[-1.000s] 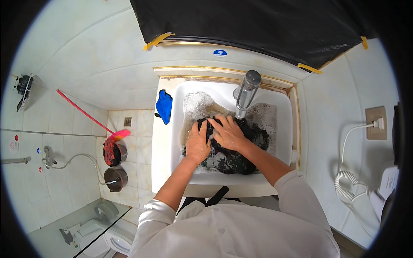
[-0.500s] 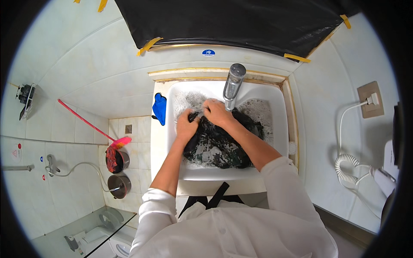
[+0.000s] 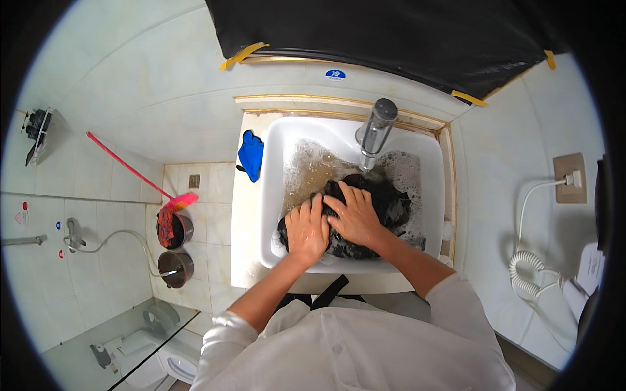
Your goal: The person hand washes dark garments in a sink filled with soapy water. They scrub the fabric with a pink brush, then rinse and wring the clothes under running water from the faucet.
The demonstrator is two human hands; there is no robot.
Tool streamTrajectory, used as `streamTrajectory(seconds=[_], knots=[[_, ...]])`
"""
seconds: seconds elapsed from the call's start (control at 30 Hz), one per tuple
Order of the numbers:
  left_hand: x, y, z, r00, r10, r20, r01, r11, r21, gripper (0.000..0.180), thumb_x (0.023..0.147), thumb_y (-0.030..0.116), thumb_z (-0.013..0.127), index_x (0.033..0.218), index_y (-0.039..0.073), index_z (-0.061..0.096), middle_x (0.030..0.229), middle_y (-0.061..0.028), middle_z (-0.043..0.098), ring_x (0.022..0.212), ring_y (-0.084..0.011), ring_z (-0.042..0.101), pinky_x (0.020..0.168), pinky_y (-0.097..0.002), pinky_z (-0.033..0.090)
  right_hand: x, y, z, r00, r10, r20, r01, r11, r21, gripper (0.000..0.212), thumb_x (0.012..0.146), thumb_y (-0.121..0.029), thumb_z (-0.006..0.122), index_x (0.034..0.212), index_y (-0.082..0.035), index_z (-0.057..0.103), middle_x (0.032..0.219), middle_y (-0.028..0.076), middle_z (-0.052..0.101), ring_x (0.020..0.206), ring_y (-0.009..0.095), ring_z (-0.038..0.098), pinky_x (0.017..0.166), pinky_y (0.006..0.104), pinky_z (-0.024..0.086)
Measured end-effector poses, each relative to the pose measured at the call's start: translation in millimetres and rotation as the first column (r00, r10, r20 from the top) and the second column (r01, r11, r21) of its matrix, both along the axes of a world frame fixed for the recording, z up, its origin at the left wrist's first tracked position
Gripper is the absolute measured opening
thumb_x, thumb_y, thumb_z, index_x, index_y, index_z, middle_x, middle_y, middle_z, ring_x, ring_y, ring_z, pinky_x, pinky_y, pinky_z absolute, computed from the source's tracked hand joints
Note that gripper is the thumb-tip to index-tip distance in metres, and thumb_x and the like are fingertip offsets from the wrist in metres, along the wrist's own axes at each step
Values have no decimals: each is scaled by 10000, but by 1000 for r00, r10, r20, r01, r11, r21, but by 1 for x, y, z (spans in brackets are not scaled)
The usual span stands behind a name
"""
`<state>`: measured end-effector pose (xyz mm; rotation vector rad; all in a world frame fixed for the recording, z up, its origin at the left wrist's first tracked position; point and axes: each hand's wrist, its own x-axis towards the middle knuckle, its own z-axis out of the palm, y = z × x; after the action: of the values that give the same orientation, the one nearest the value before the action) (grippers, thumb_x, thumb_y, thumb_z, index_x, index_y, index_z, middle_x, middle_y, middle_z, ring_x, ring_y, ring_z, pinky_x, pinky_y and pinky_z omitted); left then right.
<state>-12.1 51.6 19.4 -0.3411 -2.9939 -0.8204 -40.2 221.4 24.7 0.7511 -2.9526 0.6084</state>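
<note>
A dark wet garment (image 3: 391,199) lies bunched in soapy water inside a white washbasin (image 3: 277,156). My left hand (image 3: 306,229) presses flat on the garment's near left part, fingers spread. My right hand (image 3: 355,214) lies on its middle, fingers pointing left and touching the left hand. Both hands press the cloth rather than grip it. A chrome tap (image 3: 378,130) stands at the basin's far rim, just beyond the garment.
A blue cloth (image 3: 251,155) lies on the counter left of the basin. On the floor at left stand two metal pots (image 3: 175,247) and a red-handled brush (image 3: 140,174). A coiled white cable (image 3: 528,264) hangs from a wall socket (image 3: 568,179) at right.
Both hands have slid back along the garment toward me, from beside the tap to the near half of the basin. The view has also shifted slightly.
</note>
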Motion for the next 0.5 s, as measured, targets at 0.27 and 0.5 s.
streamTrajectory(seconds=[0.27, 0.5], knots=[[-78, 0, -23, 896, 187, 402, -186, 982, -43, 273, 974, 198, 503, 1096, 0, 646, 1042, -270, 683, 966, -446, 658, 852, -525, 519, -77, -22, -33, 946, -28, 323, -39, 979, 199, 200, 891, -208, 577, 1013, -72, 659, 1016, 198, 657, 998, 336, 632, 823, 494, 451], [-105, -2, -38, 819, 273, 506, -293, 955, -41, 427, 937, 335, 519, 1020, -40, 706, 1094, -318, 668, 1063, -452, 647, 966, -504, 503, -115, -28, -29, 829, -180, 530, 136, 983, 122, 373, 932, -281, 541, 1145, -7, 677, 1142, 239, 679, 1075, 427, 634, 917, 494, 511]])
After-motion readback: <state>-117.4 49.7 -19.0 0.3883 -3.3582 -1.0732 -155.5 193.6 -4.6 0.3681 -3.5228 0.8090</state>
